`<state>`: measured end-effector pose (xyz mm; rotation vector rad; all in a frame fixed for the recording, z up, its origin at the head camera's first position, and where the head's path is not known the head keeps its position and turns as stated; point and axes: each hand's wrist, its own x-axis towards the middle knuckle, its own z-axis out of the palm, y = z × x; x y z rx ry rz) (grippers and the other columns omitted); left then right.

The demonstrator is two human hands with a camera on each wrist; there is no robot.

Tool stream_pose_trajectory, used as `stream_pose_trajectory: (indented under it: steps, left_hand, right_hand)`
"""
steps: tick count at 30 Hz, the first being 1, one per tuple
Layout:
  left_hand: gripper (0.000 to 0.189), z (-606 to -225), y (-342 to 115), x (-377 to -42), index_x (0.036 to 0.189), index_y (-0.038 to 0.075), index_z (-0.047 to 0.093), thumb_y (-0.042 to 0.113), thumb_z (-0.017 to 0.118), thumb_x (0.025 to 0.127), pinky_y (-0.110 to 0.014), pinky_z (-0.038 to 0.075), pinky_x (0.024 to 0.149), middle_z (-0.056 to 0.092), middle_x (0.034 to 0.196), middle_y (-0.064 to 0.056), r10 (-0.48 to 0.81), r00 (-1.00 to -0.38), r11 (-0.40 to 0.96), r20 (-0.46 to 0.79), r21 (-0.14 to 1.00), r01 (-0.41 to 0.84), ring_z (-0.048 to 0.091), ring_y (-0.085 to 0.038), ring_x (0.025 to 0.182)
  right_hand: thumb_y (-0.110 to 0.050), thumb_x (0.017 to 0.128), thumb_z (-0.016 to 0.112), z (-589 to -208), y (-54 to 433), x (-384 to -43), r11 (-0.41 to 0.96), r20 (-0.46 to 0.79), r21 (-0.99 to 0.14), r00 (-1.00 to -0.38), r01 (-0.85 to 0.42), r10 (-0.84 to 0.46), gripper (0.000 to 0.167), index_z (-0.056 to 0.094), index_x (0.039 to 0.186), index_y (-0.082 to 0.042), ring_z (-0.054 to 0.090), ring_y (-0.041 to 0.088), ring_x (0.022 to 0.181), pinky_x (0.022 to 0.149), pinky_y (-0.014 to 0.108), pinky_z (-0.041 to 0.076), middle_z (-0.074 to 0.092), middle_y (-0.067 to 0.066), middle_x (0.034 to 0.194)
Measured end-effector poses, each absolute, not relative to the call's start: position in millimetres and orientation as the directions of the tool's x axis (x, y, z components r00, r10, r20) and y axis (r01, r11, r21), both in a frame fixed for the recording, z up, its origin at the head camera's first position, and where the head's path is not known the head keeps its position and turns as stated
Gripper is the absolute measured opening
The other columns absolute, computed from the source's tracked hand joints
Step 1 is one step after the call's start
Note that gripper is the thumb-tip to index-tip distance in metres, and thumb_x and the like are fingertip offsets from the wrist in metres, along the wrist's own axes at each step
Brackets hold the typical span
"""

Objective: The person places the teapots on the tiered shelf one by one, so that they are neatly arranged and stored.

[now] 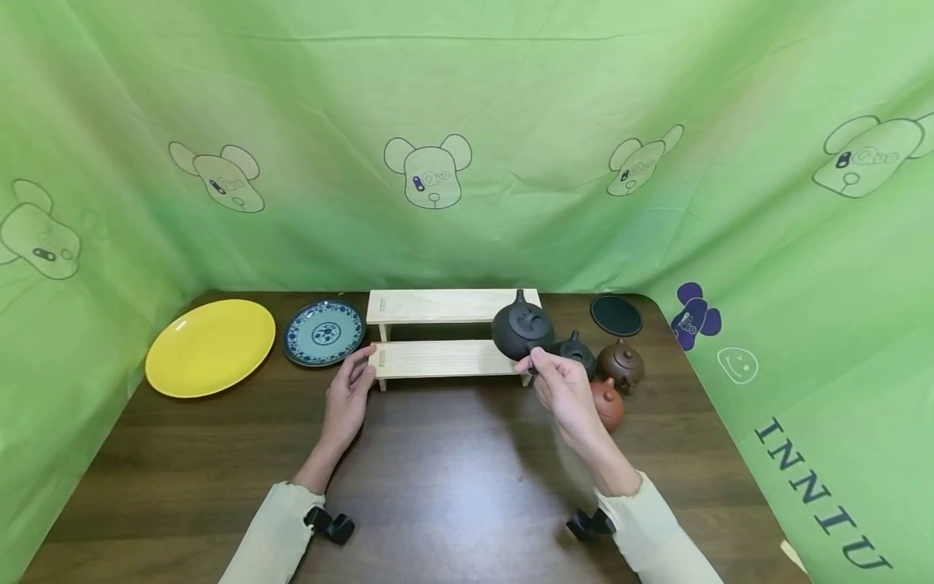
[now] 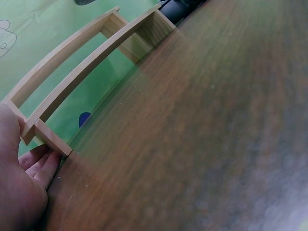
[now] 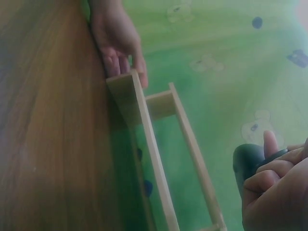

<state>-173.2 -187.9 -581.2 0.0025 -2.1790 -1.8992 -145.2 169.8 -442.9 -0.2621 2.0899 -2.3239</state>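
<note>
A dark teapot (image 1: 522, 327) is raised over the right end of a two-tier wooden stand (image 1: 445, 359), its spout pointing away. My right hand (image 1: 565, 397) pinches its handle; in the right wrist view the curled fingers (image 3: 262, 183) hide much of the pot. At the stand's left end my left hand (image 1: 348, 401) grips the lower tier. The left wrist view shows fingers (image 2: 45, 166) against the end leg and the thumb side at the board. Beside the right hand are a second dark teapot (image 1: 576, 350), a brown teapot (image 1: 621, 365) and a partly hidden reddish teapot (image 1: 607, 405).
A yellow oval plate (image 1: 212, 349) and a blue patterned plate (image 1: 324, 333) lie left of the stand. A black round mat (image 1: 616, 315) lies at the back right. Green cloth (image 1: 467, 243) encloses the dark wooden table (image 1: 452, 487) at the back and sides.
</note>
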Motion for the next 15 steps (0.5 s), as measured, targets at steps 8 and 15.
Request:
stream_pose_trajectory:
  steps: [8, 15]
  left_hand:
    - [0.041, -560, -178, -161, 0.152, 0.013, 0.066, 0.031, 0.061, 0.116, -0.019, 0.056, 0.103, 0.065, 0.153, -0.020, -0.181, -0.957, 0.176, 0.225, 0.965, 0.194, 0.067, -0.025, 0.136]
    - [0.041, -580, -189, -172, 0.154, 0.019, 0.065, 0.033, 0.062, 0.116, -0.020, 0.056, 0.105, 0.064, 0.155, -0.015, -0.154, -0.968, 0.153, 0.200, 0.972, 0.177, 0.065, -0.028, 0.140]
  right_hand:
    - [-0.018, 0.118, 0.054, -439, 148, -150, -0.061, 0.111, -0.993, -0.985, -0.103, -0.136, 0.038, 0.074, 0.095, 0.005, 0.024, 0.002, 0.044, 0.045, 0.030, 0.011, 0.030, -0.010, 0.050]
    - [-0.018, 0.117, 0.055, -435, 127, -155, -0.082, 0.107, -0.992, -0.982, -0.095, -0.156, 0.037, 0.075, 0.095, 0.005, 0.024, 0.002, 0.043, 0.044, 0.022, 0.015, 0.030, -0.010, 0.049]
